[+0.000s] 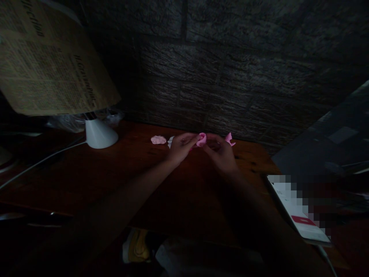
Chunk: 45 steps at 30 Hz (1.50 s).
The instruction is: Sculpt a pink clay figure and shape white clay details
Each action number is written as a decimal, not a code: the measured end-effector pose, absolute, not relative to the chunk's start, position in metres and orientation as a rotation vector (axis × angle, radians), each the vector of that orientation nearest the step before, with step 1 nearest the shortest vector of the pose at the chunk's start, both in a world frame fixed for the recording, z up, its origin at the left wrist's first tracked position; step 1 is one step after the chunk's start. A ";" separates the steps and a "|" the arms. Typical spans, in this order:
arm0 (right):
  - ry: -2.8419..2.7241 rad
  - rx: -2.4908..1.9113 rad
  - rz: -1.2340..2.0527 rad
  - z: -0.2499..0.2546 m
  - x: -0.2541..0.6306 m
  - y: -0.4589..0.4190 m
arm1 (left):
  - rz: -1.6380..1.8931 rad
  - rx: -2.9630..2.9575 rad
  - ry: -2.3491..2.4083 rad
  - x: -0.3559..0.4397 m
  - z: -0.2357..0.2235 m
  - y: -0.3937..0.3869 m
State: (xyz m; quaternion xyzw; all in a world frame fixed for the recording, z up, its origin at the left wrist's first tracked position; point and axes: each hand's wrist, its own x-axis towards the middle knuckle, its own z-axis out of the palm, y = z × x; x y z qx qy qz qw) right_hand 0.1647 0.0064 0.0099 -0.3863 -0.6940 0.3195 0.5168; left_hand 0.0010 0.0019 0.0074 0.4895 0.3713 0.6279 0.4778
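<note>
Both hands meet above the far part of the wooden table, around a small pink piece of modelling clay (202, 139) that curls like a cup or flower bud. My left hand (181, 147) pinches it from the left, its thumb against the rim. From the right, my right hand (220, 152) grips it with thumb and fingers. A flat, pale pink clay lump (158, 139) lies to the left of my hands. Just behind the left hand, a white thing (170, 141) is partly hidden. Beyond the right fingers shows a jagged pink piece (230, 139).
A lamp with a newsprint shade (57, 65) and a white base (100, 134) stands on the left, its cable crossing the table (138, 161). A stone-patterned wall (184, 65) rises behind. At right lies a white tablet-like device (300, 215), partly pixelated, with a cable.
</note>
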 end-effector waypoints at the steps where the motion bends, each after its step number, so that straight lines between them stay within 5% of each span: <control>1: -1.663 -0.930 0.765 0.010 0.165 0.006 | 1.533 1.195 0.896 0.001 0.008 0.002; 45: -1.723 -0.882 0.690 0.012 0.166 0.003 | 1.420 1.210 0.808 0.000 0.004 0.001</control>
